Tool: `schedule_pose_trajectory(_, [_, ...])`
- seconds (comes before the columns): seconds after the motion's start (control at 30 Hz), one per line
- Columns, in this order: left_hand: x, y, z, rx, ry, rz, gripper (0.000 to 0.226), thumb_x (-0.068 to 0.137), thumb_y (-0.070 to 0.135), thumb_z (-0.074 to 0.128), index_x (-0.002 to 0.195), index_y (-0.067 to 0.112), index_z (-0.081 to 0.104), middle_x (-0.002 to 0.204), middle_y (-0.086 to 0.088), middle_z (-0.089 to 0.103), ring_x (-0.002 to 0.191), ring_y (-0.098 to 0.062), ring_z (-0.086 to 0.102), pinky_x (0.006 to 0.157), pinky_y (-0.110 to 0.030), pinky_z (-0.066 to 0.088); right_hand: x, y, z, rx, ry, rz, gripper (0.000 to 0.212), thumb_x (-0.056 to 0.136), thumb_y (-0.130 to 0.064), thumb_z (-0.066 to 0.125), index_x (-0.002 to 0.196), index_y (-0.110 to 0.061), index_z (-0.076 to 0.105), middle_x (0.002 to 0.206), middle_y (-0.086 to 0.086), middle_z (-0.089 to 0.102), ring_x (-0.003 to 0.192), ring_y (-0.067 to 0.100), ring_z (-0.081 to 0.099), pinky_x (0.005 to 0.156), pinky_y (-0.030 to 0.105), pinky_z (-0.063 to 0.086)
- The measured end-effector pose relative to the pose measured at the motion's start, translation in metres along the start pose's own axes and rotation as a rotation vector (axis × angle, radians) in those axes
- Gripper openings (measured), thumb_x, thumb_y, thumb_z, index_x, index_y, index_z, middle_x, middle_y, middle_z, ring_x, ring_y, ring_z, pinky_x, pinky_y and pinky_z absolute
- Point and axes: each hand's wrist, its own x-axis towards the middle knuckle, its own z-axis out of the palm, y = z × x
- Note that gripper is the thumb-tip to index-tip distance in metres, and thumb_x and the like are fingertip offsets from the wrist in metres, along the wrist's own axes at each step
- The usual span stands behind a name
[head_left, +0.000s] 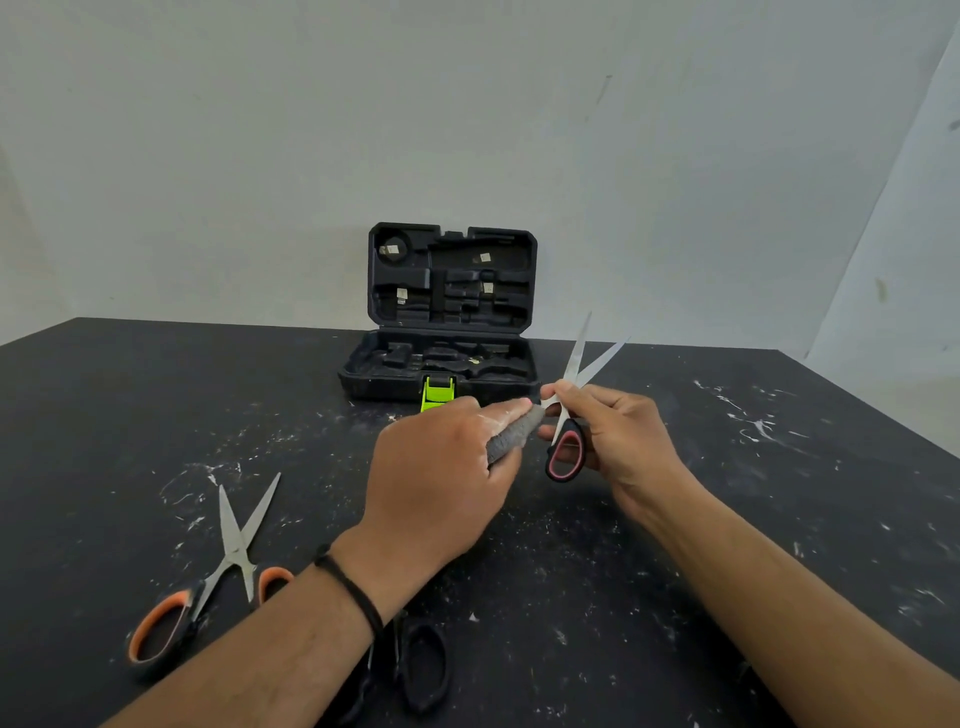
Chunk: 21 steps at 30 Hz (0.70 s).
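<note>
My right hand (618, 431) holds a pair of scissors (569, 415) with black and pink handles, its blades spread apart and pointing up and away. My left hand (447, 478) grips a grey, rough block (511, 439), whose tip meets the scissors near the pivot. Both hands are raised above the middle of the black table (779, 493).
An open black tool case (447, 317) with a green latch (437, 393) stands at the table's far edge against the wall. Orange-handled scissors (228, 566) lie open at the near left. Black-handled scissors (415, 660) lie partly under my left forearm. White scuffs mark the table.
</note>
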Motion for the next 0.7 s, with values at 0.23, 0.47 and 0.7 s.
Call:
schedule_pose_trajectory(0.23, [0.001, 0.002, -0.008, 0.111, -0.184, -0.062, 0.031, 0.09, 0.053, 0.049, 0.11, 0.048, 0.072, 0.087, 0.013, 0.072, 0.083, -0.007, 0.065, 0.063, -0.027, 0.042, 0.006, -0.004, -0.005, 0.054, 0.026, 0.011, 0.019, 0.096, -0.027, 0.068, 0.096, -0.013, 0.081, 0.083, 0.008, 0.077, 0.072, 0.015, 0.072, 0.059, 0.024, 0.056])
schedule_pose_trajectory(0.47, [0.001, 0.001, -0.005, -0.104, 0.034, -0.085, 0.04, 0.087, 0.051, 0.048, 0.116, 0.042, 0.072, 0.094, 0.017, 0.074, 0.083, -0.003, 0.068, 0.07, -0.03, 0.057, 0.003, -0.001, -0.007, -0.081, -0.083, 0.018, 0.023, 0.099, -0.026, 0.063, 0.098, -0.008, 0.077, 0.086, 0.008, 0.074, 0.065, 0.02, 0.072, 0.061, 0.04, 0.063])
schedule_pose_trajectory(0.7, [0.004, -0.011, -0.004, -0.13, 0.109, -0.167, 0.031, 0.09, 0.043, 0.064, 0.12, 0.04, 0.072, 0.11, 0.02, 0.073, 0.099, -0.001, 0.067, 0.081, -0.023, 0.055, 0.003, -0.001, -0.002, 0.014, -0.28, 0.24, 0.032, 0.101, -0.025, 0.054, 0.107, -0.003, 0.076, 0.093, 0.007, 0.071, 0.056, 0.011, 0.053, 0.05, 0.028, 0.052])
